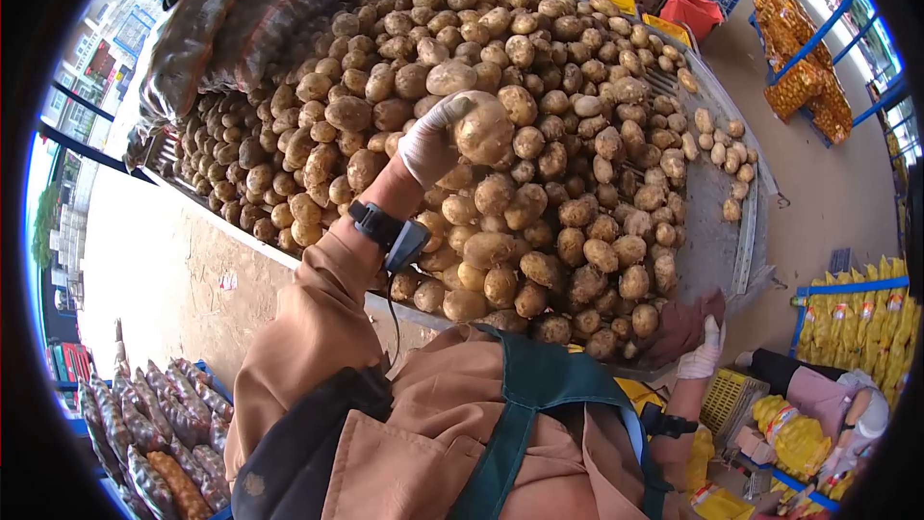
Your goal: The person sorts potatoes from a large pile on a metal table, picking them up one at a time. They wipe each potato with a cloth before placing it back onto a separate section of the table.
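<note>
A large tan potato (484, 131) is in my left hand (430, 146), which wears a whitish glove and is closed around its left side above the potato heap (404, 87). More potatoes lie under and around that hand. At the lower right, my gloved right hand (701, 356) is closed on the edge of a dark reddish-brown bag (685, 324), beside the near right corner of the heap. How far the bag reaches below the table edge is hidden by my body and the potatoes.
Full mesh sacks (207, 34) lean at the table's far left. Small potatoes (727, 154) rest on the metal tabletop (717, 221) at right. Blue crates with filled sacks (159, 433) stand lower left. Another person (828, 395) is at the lower right near yellow bags (791, 433).
</note>
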`<action>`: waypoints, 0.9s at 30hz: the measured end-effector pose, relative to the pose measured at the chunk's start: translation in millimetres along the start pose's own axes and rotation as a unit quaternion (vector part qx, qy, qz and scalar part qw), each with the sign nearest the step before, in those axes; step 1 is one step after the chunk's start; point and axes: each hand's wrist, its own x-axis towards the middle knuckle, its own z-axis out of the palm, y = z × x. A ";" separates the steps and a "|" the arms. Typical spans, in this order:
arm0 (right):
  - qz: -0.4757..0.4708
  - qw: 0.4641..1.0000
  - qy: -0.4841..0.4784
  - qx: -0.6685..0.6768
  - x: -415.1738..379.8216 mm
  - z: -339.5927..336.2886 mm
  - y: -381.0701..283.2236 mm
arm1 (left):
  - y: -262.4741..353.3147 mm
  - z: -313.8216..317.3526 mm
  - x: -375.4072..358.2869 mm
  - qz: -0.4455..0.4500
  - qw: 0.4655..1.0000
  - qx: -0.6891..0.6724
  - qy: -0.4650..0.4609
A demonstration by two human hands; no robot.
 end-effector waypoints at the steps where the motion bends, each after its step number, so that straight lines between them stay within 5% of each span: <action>1: -0.024 1.000 -0.009 -0.005 -1.5 24.1 -12.9 | -17.1 14.6 -6.3 -0.059 0.995 -0.075 -0.013; 4: -0.047 0.998 -0.046 -0.013 -23.2 94.2 -49.8 | -73.2 51.8 -17.3 -0.173 0.963 -0.208 -0.002; 6: -0.160 0.971 -0.010 -0.176 -21.8 99.3 -36.4 | -104.1 76.9 -23.5 -0.267 0.934 -0.232 0.056; 8: -0.308 0.897 -0.044 -0.313 -43.9 148.4 -54.9 | -143.7 81.1 -21.5 -0.315 0.917 -0.244 0.000; 11: -0.394 0.852 -0.133 -0.317 -62.7 191.7 -60.4 | -187.6 95.3 -22.9 -0.432 0.830 -0.343 -0.084; 12: -0.414 0.836 -0.175 -0.314 -66.5 204.2 -60.2 | -191.9 113.6 -28.4 -0.437 0.852 -0.274 -0.090; 13: -0.448 0.788 -0.188 -0.378 -65.2 208.5 -51.7 | -187.1 124.1 -31.0 -0.578 0.610 -0.542 -0.021; 14: -0.478 0.734 -0.200 -0.440 -61.1 208.5 -45.6 | -199.6 125.3 -32.8 -0.493 0.755 -0.402 -0.156; 15: -0.462 0.775 -0.196 -0.384 -55.6 205.5 -47.0 | -212.2 126.4 -34.8 -0.334 0.888 -0.085 -0.305; 16: -0.339 0.878 -0.164 -0.297 -44.6 193.1 -30.3 | -220.9 131.7 -37.7 -0.200 0.913 0.132 -0.331; 17: -0.111 0.980 -0.134 -0.099 -33.7 177.8 -20.9 | -224.0 133.4 -34.1 -0.352 0.897 -0.091 -0.251; 18: 0.120 0.982 -0.088 0.117 -24.9 158.8 -9.0 | -221.8 141.1 -32.4 -0.480 0.810 -0.300 -0.151; 20: -0.143 0.971 -0.107 -0.159 -10.8 135.6 30.3 | -229.1 154.4 -31.7 -0.440 0.867 -0.224 -0.066; 21: -0.190 0.956 -0.097 -0.201 -15.1 137.0 32.7 | -237.3 149.9 -30.1 -0.430 0.875 -0.219 -0.046; 23: 0.032 0.994 0.005 0.100 -34.7 153.2 18.5 | -233.9 150.0 -29.0 -0.421 0.886 -0.190 -0.031; 24: 0.001 0.998 0.022 0.066 -48.8 161.3 7.5 | -229.5 142.7 -24.9 -0.531 0.725 -0.438 0.033; 25: -0.017 0.999 0.028 0.032 -56.0 164.4 11.5 | -226.4 131.1 -19.4 -0.585 0.488 -0.640 0.095; 27: -0.098 0.992 0.024 -0.071 -67.1 172.2 17.4 | -230.3 119.0 -13.5 -0.567 0.435 -0.694 0.088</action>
